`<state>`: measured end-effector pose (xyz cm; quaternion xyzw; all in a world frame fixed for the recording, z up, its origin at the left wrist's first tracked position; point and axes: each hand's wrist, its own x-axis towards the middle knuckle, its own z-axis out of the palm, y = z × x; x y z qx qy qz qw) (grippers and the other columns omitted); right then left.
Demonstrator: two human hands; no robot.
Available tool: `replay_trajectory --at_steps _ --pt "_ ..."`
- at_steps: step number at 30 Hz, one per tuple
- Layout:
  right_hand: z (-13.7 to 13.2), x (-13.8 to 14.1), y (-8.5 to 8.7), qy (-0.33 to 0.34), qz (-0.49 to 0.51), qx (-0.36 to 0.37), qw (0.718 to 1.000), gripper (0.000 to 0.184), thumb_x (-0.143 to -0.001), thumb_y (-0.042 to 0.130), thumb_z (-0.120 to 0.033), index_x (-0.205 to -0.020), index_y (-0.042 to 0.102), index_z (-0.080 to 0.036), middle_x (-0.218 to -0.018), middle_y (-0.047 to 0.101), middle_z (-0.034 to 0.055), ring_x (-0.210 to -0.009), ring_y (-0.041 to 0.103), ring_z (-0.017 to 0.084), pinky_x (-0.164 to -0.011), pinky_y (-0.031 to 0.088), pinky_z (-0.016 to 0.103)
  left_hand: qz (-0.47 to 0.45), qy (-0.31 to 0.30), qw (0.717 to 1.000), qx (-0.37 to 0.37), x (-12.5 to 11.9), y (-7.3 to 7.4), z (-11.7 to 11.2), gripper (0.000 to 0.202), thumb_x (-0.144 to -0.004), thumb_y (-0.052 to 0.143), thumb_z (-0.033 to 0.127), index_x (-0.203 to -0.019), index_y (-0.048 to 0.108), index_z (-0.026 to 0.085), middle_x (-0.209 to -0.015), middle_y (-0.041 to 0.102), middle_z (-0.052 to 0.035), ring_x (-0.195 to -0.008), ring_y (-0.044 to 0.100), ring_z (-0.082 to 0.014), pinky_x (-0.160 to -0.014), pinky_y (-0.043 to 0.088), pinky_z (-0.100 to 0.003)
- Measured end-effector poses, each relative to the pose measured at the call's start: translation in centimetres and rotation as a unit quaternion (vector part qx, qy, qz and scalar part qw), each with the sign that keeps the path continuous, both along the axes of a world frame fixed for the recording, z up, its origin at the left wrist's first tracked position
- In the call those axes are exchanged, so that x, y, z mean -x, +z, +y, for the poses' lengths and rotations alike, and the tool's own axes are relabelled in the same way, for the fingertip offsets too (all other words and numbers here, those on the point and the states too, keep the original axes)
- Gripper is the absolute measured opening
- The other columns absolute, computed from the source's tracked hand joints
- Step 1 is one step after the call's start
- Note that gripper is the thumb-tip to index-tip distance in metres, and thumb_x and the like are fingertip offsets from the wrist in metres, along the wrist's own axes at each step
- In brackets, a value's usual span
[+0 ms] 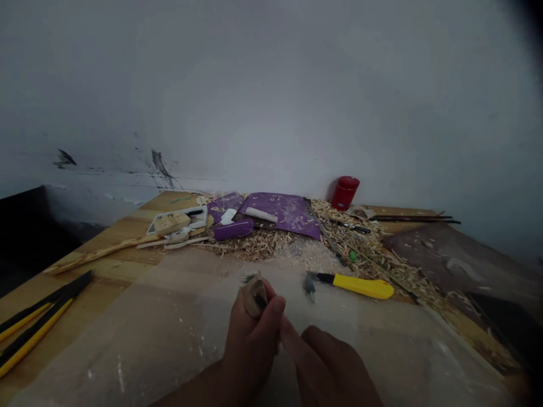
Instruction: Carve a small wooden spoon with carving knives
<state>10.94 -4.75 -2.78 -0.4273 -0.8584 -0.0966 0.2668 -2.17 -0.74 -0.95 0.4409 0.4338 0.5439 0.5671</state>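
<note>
Carved wood piece, left grip pinching it, right grip unclear, over dusty workbench, white wall behind

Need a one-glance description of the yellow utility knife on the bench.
On the wooden workbench against the white wall, find the pale sheet under the right hand. Just ahead of that hand, beside the wood shavings, lies a utility knife with a fat bright yellow handle. The slim black-and-yellow tools at the far left edge are thinner and lie well away from the hands.
</note>
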Motion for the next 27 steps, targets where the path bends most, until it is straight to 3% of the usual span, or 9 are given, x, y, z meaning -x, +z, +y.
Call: replay_trajectory --at_steps 5,13,19,23,27 --pt "0.2 0.0 0.3 0.013 0.029 0.020 0.999 0.045 -0.090 0.031 -0.015 -0.134 0.027 -0.017 -0.063 0.056 -0.0008 -0.046 0.052 0.014 -0.041 0.034 0.024 -0.041 -0.022 0.999 0.005 -0.1 -0.4 -0.4 0.029 -0.073 0.059 0.045 -0.070 0.047 0.018 -0.053 0.044 0.0054 -0.046 0.037 -0.0067 -0.044 0.032 -0.019" --pt "0.6 -0.4 1.1 0.044 0.149 0.145 0.977 0.044 -0.089 0.029 -0.017 -0.133 0.033 -0.022 -0.071 0.058 0.0023 -0.058 0.057 0.015 -0.050 0.043 0.024 -0.071 -0.076 0.993 0.063 0.0 0.1 0.6 0.031 -0.072 0.059 0.045 -0.067 0.042 0.020 -0.044 0.040 0.0088 -0.033 0.032 -0.0050 -0.032 0.025 -0.017" --pt "0.6 -2.2 1.7 0.048 0.058 0.153 0.985 0.051 -0.085 0.035 -0.011 -0.135 0.032 -0.023 -0.072 0.058 0.0025 -0.056 0.056 0.015 -0.049 0.043 0.024 -0.061 -0.132 0.989 0.032 0.5 -0.3 1.6 0.032 -0.067 0.067 0.040 -0.063 0.042 0.019 -0.043 0.044 0.0082 -0.033 0.034 -0.0047 -0.032 0.025 -0.017" --pt "0.4 -2.7 2.3 0.043 -0.007 0.149 0.988 0.058 -0.079 0.037 -0.007 -0.135 0.033 -0.022 -0.068 0.058 0.0014 -0.052 0.057 0.016 -0.045 0.042 0.023 -0.045 -0.135 0.990 0.017 0.5 -0.3 1.7 0.035 -0.065 0.068 0.040 -0.059 0.041 0.018 -0.042 0.042 0.0081 -0.032 0.031 -0.0039 -0.031 0.023 -0.017" --pt "0.2 -2.5 2.4 0.036 -0.008 0.125 0.991 0.057 -0.075 0.037 -0.006 -0.130 0.038 -0.021 -0.065 0.058 0.0004 -0.050 0.057 0.016 -0.044 0.041 0.023 -0.025 -0.128 0.991 0.041 0.2 0.0 1.2 0.035 -0.064 0.068 0.038 -0.058 0.040 0.019 -0.042 0.041 0.0084 -0.030 0.032 -0.0038 -0.029 0.023 -0.016"
